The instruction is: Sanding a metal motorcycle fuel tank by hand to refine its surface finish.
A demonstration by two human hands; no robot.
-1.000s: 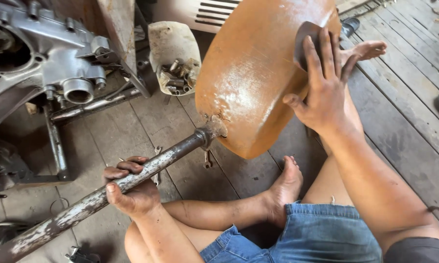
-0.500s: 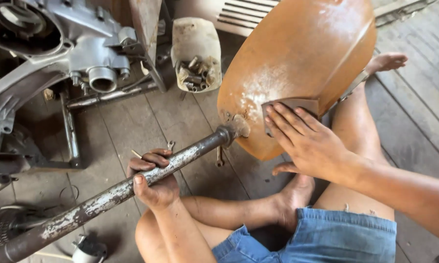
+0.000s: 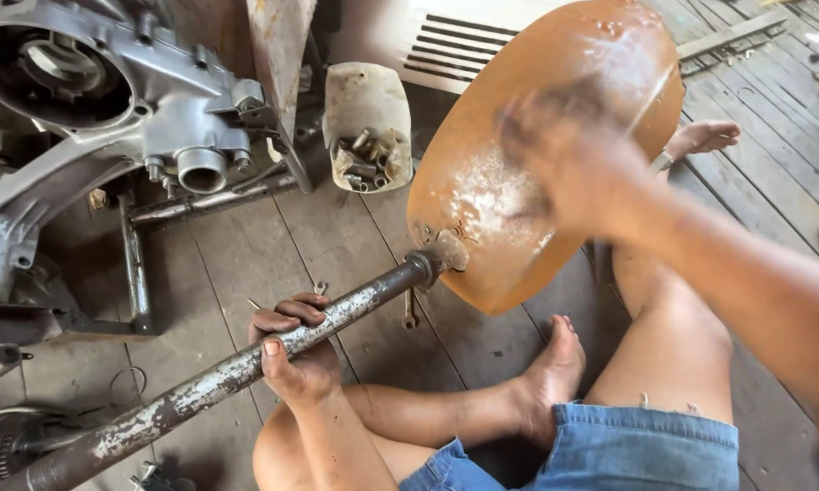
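Observation:
A rusty orange metal fender is fixed to the end of a long, worn steel tube that runs down to the lower left. My left hand is wrapped around the tube near its middle. My right hand is motion-blurred and lies flat on the fender's upper face, beside a pale scuffed patch. The grey abrasive sheet seen under its fingers earlier is hidden beneath it. I sit on a plank floor with my bare legs folded under the fender.
A grey engine casing on a metal stand fills the upper left. A cut white container holds several bolts. A small spanner lies under the tube, and a white vented panel stands behind.
My right hand has slid from the fender's right edge, down to its lower middle, then back up across its face, now blurred. The view has drifted; my left hand keeps its grip.

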